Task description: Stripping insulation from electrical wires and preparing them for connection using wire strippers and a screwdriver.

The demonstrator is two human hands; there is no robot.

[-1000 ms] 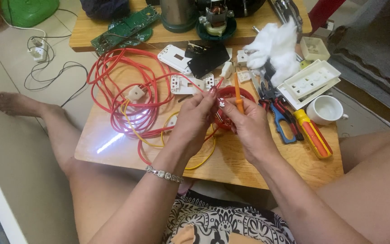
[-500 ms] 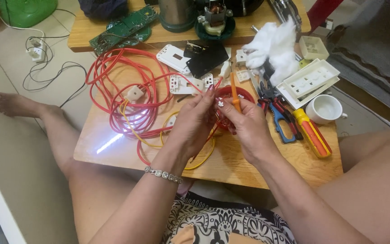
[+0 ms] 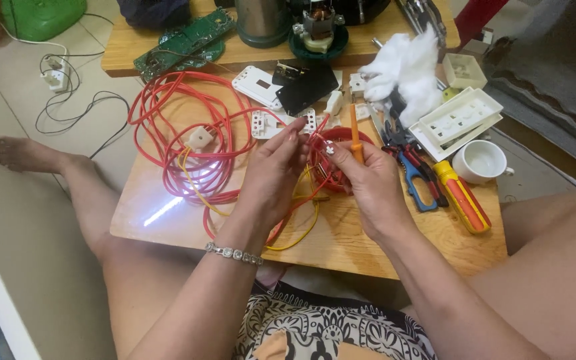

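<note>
My left hand [image 3: 271, 175] pinches the end of the red cable [image 3: 181, 143] near a small white part, just above a red round lid [image 3: 341, 160]. A coil of that red cable with a yellow wire [image 3: 301, 230] lies on the low wooden table [image 3: 395, 243] to the left. My right hand [image 3: 371, 187] grips a thin orange screwdriver [image 3: 353, 130], its handle pointing up and away from me. Both hands meet at the middle of the table; what lies between the fingertips is too small to make out.
To the right lie blue and red pliers [image 3: 415, 177], a yellow and orange screwdriver [image 3: 461, 197], a white cup [image 3: 480, 161], white socket plates [image 3: 458, 119] and cotton wool [image 3: 405, 67]. A green circuit board [image 3: 181, 43], a metal pot [image 3: 261, 20] and a motor [image 3: 318, 30] stand behind.
Both hands have stayed together at the same spot with only small finger movements. The cable coil and tools have not moved.
</note>
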